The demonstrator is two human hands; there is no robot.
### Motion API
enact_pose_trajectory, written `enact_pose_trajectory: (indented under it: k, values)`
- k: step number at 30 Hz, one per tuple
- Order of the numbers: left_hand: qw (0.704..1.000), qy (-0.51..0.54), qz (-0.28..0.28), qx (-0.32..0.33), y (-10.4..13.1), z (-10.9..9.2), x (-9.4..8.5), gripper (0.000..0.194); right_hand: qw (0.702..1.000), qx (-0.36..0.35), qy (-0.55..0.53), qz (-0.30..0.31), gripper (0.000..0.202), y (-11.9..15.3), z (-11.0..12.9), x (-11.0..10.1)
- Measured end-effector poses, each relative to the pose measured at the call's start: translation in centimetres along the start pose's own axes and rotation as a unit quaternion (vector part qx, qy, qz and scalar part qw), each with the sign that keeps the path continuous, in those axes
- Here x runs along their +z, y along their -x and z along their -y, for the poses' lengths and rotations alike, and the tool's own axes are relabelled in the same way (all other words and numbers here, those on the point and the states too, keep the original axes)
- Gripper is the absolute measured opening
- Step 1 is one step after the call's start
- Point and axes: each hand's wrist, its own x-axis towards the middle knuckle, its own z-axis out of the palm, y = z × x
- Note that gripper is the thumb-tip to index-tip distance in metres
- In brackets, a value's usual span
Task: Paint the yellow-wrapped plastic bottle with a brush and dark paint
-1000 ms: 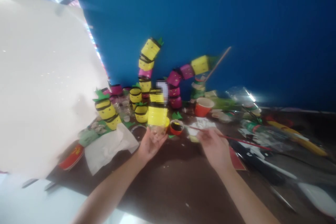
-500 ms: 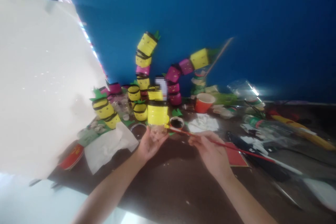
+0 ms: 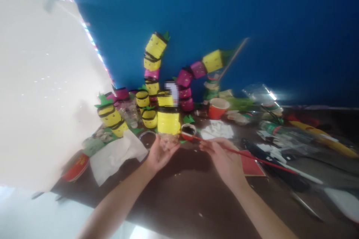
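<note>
My left hand (image 3: 162, 152) is closed around the clear lower end of a yellow-painted plastic bottle piece (image 3: 168, 121), held upright with a black band at its top. In my right hand (image 3: 221, 157) is a thin red paintbrush (image 3: 252, 158), pinched between the fingers and pointing left. Its tip lies just right of the bottle piece, by a small cup with dark contents (image 3: 188, 131); exactly where the bristles end is blurred.
Behind stand yellow (image 3: 157, 46) and magenta (image 3: 185, 77) bottle-piece figures with green leaves, against a blue wall. White tissue (image 3: 114, 157) lies left, crumpled tissue (image 3: 217, 130) right. An orange cup (image 3: 218, 108), a red card (image 3: 253, 164) and plastic bottles (image 3: 288, 132) are rightward.
The paintbrush tip has come away from the bottle piece's lower right side and moved slightly right. My left hand keeps its hold in nearly the same place.
</note>
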Motion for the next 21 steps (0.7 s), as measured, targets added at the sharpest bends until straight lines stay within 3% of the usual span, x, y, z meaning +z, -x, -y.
enact_pose_trajectory:
  k: [5, 12, 21]
  values:
    - [1.0, -0.001, -0.015, 0.003, 0.2, 0.0, 0.3, 0.053, 1.0, -0.011, -0.006, 0.009, 0.011, 0.1, 0.7, 0.1]
    - [0.999, -0.015, 0.036, 0.006, 0.3, 0.3, -0.1, 0.054, 0.999, 0.009, 0.013, 0.03, 0.007, 0.7, -0.2, 0.1]
    - [1.0, -0.007, -0.003, -0.009, 0.1, 0.0, 0.1, 0.056, 1.0, 0.006, -0.008, 0.02, 0.012, 0.3, 0.1, 0.0]
